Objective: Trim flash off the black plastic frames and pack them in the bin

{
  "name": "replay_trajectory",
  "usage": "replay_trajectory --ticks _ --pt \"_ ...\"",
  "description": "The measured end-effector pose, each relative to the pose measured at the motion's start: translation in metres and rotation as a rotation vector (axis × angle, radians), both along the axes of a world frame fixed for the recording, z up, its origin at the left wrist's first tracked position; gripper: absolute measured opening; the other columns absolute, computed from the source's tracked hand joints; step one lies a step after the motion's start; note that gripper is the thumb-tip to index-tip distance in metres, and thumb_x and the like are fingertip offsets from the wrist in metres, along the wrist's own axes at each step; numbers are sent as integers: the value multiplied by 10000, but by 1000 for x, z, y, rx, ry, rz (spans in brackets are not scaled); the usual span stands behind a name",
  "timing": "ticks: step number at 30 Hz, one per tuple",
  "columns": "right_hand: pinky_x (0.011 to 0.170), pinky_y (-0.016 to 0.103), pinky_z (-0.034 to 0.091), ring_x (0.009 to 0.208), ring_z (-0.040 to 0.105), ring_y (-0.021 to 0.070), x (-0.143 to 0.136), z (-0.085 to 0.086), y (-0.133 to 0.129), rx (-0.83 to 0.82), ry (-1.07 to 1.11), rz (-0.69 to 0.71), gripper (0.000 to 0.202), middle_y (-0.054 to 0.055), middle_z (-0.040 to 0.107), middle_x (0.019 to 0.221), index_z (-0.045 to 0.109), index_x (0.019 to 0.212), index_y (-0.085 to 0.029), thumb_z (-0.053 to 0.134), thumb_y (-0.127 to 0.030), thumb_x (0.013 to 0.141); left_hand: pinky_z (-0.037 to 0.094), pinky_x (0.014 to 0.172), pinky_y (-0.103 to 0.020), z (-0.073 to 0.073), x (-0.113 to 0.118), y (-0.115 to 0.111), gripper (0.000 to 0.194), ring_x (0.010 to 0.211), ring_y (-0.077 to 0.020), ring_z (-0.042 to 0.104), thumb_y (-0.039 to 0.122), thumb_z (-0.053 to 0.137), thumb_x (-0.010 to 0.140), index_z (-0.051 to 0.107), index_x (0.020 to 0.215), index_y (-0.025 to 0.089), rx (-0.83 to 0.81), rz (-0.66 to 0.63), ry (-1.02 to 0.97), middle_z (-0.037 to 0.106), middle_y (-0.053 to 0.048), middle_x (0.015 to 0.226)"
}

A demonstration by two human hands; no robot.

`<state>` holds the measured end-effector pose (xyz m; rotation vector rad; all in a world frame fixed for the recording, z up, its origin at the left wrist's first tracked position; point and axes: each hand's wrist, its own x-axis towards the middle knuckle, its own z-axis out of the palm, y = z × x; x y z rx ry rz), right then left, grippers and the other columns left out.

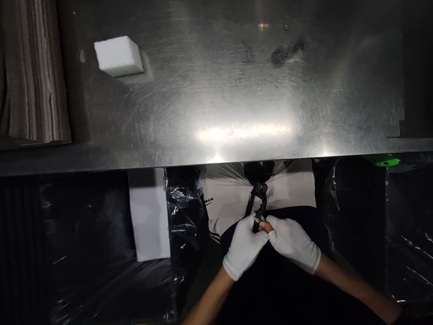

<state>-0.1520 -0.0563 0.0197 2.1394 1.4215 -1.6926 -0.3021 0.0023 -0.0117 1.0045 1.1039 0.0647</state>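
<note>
- The black tool (262, 205) is off the table (219, 99), just past the middle of its near edge, with its hinge toward that edge and its legs toward the person
- The left hand (245, 246) has its grip closed on the tool's lower end, fingers curled round one leg
- The right hand (292, 241) meets it there, its grip narrow, the bare thumb (266, 226) pressed at the same leg; what lies under the thumb is too small to tell
- Both hands wear white gloves (297, 243); smooth cloth on a slim leg could let the tool slip, and below the near edge it would probably drop out of easy reach
- The bare thumb could be nipped if the legs closed suddenly, as it sits close to them without cover
- White cloth (226, 196) lies behind the hinge, its creases drawn toward one spot; a careless pull might snag it on the tool
- Loose film (184, 198), left of the hands, could catch a sleeve or elbow
- On the table, the white block (118, 56) stands toward the far left corner, near the brown stack (34, 81) at the left edge; both seem safe, well apart from the hands
</note>
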Motion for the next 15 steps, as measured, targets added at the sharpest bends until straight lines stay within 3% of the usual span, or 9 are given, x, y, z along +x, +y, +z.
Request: replay_trajectory --ticks 6,15 --pt "640 298 519 796 807 227 4 0 1 85 -18 102 436 65 844 947 777 1246 -204 400 -419 1198 431 710 -313 2 0 4 58 717 -167 483 220 627 691 569 694 216 -18 -24 -65 571 19 718" --pt "640 277 533 746 776 190 -1 5 6 -18 26 -39 439 48 824 900 743 1173 -184 354 -382 1213 369 636 -288 5 2 8 123 663 -144 433 246 656 762 570 681 210 -13 -8 1 509 36 674"
